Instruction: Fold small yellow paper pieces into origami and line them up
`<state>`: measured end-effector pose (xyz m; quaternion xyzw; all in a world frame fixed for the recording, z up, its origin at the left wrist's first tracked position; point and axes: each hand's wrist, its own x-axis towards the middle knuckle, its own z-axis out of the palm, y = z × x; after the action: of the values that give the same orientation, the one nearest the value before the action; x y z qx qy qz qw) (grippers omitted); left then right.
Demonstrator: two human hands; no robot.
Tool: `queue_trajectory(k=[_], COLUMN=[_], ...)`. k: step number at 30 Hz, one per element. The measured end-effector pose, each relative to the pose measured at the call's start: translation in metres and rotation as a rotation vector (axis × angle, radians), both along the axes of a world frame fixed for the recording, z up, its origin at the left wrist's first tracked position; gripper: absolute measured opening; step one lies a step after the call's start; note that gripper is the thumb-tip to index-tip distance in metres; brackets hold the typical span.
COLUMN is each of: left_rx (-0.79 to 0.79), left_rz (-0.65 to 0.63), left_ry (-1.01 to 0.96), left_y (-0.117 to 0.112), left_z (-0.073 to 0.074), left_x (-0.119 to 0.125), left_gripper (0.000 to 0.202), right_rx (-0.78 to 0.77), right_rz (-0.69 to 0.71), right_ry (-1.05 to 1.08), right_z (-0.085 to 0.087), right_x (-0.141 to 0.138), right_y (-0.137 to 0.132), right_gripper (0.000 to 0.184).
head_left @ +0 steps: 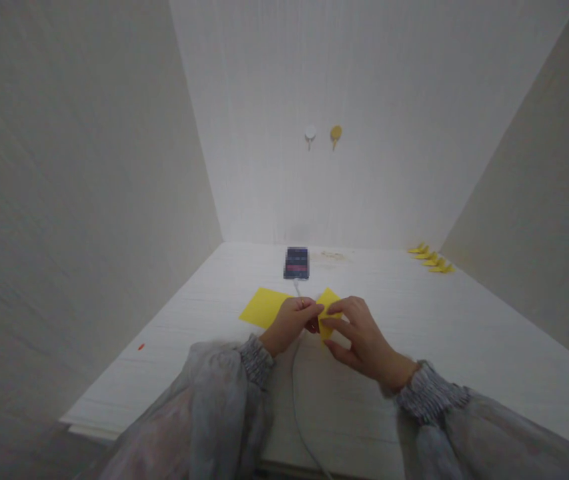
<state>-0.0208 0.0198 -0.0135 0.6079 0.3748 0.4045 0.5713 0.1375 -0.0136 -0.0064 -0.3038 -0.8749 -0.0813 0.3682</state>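
Note:
My left hand pinches the left edge of a small folded piece of yellow paper between thumb and fingers, held a little above the table. On the paper's right side, my right hand grips it with bent fingers, the thumb near its lower corner. The fingers cover part of the paper, so its exact folds are hard to see. Behind my left wrist lies a flat yellow sheet, partly hidden by that hand; whether it is one sheet or a stack I cannot tell.
A phone lies toward the back wall, its white cable running under my hands to the front edge. Several folded yellow paper pieces sit in a row at the back right. An orange scrap lies left. Two hooks are on the wall.

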Motion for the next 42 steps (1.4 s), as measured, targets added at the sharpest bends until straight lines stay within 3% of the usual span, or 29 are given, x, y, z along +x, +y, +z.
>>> queue_trajectory(k=[4,7,11,18,26,30,42], left_rx=[-0.032,-0.049,-0.051,-0.047,-0.066,-0.019,0.023], left_rz=[-0.077,-0.105,-0.110,-0.158,-0.132,-0.066,0.009], left_ry=[0.018,0.065,0.084,0.033,0.043,0.079,0.080], left_y=[0.000,-0.001,-0.001,0.000,0.001,0.003,0.004], left_z=[-0.002,-0.002,-0.002,-0.004,-0.007,-0.011,-0.012], left_x=[-0.001,0.000,-0.001,-0.004,-0.005,-0.005,-0.001], left_gripper=[0.028,0.029,0.029,0.026,0.026,0.029,0.031], right_rx=[-0.156,-0.457,-0.870,-1.215,-1.306,-1.340,-1.333], right_rz=[-0.092,-0.090,-0.035,0.207,0.255,0.306,0.212], right_ry=[0.315,0.523,0.839,1.000,1.220,1.098,0.997], right_z=[-0.006,-0.014,-0.020,-0.017,-0.023,-0.022,-0.030], right_x=[0.007,0.007,0.004,-0.004,-0.007,-0.009,-0.009], right_y=[0.006,0.016,0.023,0.014,0.016,0.013,0.015], right_gripper=[0.021,0.025,0.027,0.019,0.021,0.015,0.019])
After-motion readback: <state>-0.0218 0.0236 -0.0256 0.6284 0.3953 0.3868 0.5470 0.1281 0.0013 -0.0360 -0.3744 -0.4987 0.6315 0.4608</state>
